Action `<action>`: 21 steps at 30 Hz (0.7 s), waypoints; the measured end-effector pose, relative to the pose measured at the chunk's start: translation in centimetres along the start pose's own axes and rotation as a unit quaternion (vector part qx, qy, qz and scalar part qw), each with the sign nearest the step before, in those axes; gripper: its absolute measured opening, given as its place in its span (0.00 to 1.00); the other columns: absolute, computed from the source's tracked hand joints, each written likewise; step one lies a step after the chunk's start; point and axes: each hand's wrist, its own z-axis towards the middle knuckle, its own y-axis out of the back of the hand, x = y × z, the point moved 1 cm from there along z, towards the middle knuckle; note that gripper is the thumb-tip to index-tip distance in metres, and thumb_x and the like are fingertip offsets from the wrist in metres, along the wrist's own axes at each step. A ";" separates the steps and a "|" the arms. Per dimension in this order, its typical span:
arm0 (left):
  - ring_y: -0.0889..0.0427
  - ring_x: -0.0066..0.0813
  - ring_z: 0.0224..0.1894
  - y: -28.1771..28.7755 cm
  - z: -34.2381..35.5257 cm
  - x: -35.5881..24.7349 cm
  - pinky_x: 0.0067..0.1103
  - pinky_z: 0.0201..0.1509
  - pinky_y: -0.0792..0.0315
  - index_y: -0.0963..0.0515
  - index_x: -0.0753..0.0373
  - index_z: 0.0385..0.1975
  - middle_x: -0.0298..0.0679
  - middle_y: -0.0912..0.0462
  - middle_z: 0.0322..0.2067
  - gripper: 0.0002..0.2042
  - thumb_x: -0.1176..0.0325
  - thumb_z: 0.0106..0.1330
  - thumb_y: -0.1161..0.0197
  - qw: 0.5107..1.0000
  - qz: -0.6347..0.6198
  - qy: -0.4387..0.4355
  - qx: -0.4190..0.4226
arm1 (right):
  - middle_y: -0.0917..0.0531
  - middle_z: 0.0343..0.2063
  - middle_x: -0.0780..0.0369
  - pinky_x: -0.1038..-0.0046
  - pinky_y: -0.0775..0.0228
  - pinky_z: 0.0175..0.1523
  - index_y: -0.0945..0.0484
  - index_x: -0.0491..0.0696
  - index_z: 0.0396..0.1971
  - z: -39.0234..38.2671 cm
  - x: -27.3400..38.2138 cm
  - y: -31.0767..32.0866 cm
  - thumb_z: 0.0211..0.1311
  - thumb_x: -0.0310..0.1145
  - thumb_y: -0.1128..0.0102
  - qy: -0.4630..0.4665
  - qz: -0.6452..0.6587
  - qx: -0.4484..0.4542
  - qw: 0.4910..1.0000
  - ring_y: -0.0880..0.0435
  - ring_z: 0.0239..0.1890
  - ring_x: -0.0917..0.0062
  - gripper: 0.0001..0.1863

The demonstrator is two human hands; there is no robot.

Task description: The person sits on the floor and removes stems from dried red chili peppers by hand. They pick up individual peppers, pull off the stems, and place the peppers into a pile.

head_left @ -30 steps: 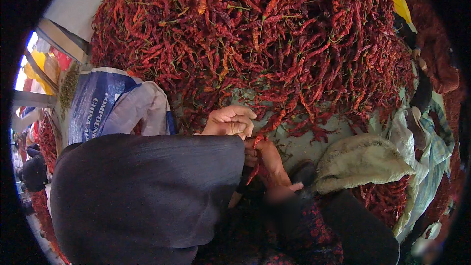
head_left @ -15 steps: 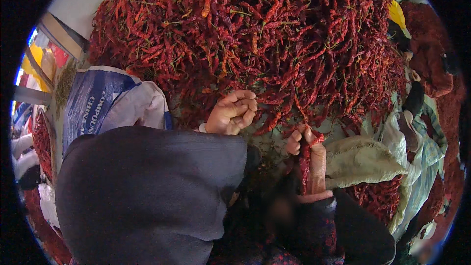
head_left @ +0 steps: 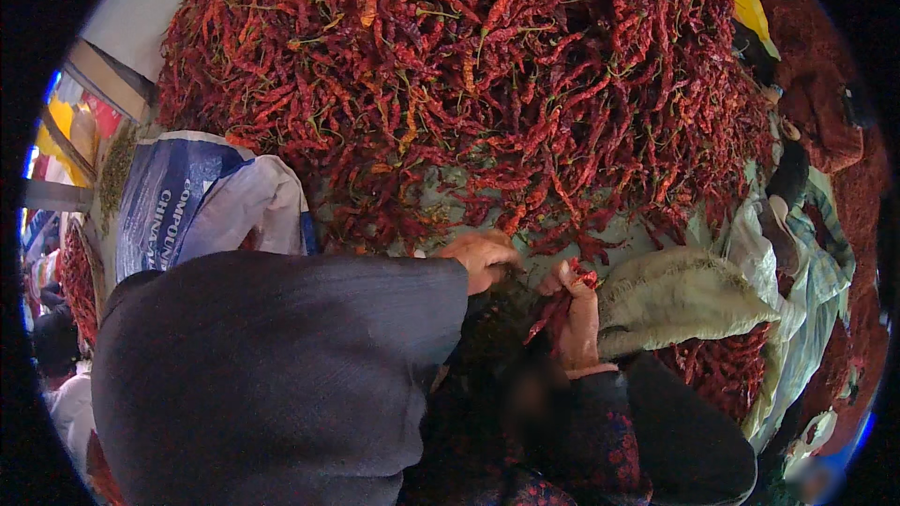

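Note:
Dried red chillies are gathered in my right hand (head_left: 581,326), its thumb and fingers closed round them; a dark red chilli bunch (head_left: 551,315) shows along the palm. To its left, my left hand (head_left: 480,255) is bent downward with its fingers curled together, and what they hold, if anything, is hidden. Beyond both hands rises a large heap of dried red chillies (head_left: 450,84), many with pale green stems. Loose chillies (head_left: 586,242) lie at its near edge, close to my fingers.
At the left stands a blue and white woven sack (head_left: 178,197). A beige sack (head_left: 689,295) lies right of my right hand, with more chillies (head_left: 722,365) below its edge. Dark grey cloth (head_left: 272,365) fills the lower left. Farther right are pale crumpled sacks (head_left: 797,290).
My left hand has dropped toward me and slightly right, turning from palm-up to bent downward. My right hand has shifted slightly left and still grips the chillies. The view has shifted a little.

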 end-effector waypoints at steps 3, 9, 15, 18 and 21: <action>0.29 0.37 0.42 0.4 1.1 0.4 0.29 0.45 0.33 0.26 0.60 0.34 0.38 0.27 0.36 0.11 0.75 0.48 0.43 0.992 0.104 -0.058 -0.052 | 0.37 0.16 0.70 0.82 0.45 0.26 0.34 0.48 0.22 0.4 -0.3 -0.1 0.52 0.27 0.47 -0.018 0.005 0.013 1.000 0.39 0.18 0.84 0.06; 0.27 0.40 0.38 -2.2 2.1 1.1 0.30 0.40 0.31 0.26 0.60 0.34 0.39 0.27 0.35 0.11 0.75 0.49 0.44 0.996 0.038 -0.025 -0.071 | 0.44 0.13 0.72 0.83 0.51 0.23 0.41 0.51 0.16 0.9 0.0 0.3 0.54 0.29 0.50 -0.027 0.068 0.030 0.997 0.46 0.15 0.87 0.11; 0.25 0.44 0.34 -2.9 0.4 1.3 0.32 0.37 0.31 0.27 0.60 0.36 0.45 0.25 0.32 0.14 0.75 0.47 0.45 0.999 0.014 0.019 0.048 | 0.43 0.13 0.72 0.83 0.51 0.22 0.40 0.51 0.16 1.6 -0.9 0.3 0.54 0.30 0.50 -0.045 0.145 0.038 0.988 0.46 0.15 0.86 0.11; 0.26 0.43 0.35 -2.9 1.1 0.4 0.33 0.35 0.32 0.28 0.61 0.36 0.46 0.25 0.29 0.13 0.72 0.47 0.45 0.995 0.064 -0.054 0.061 | 0.42 0.12 0.72 0.82 0.52 0.21 0.40 0.51 0.16 1.9 -0.9 0.9 0.52 0.31 0.47 -0.029 0.157 0.009 0.987 0.45 0.14 0.85 0.12; 0.26 0.41 0.34 -0.4 2.8 -0.2 0.34 0.34 0.32 0.29 0.61 0.34 0.44 0.26 0.28 0.12 0.68 0.48 0.45 0.990 0.102 0.020 -0.099 | 0.41 0.12 0.71 0.81 0.53 0.20 0.39 0.51 0.15 2.0 -0.3 1.5 0.50 0.31 0.45 -0.013 0.156 0.019 0.987 0.45 0.13 0.85 0.12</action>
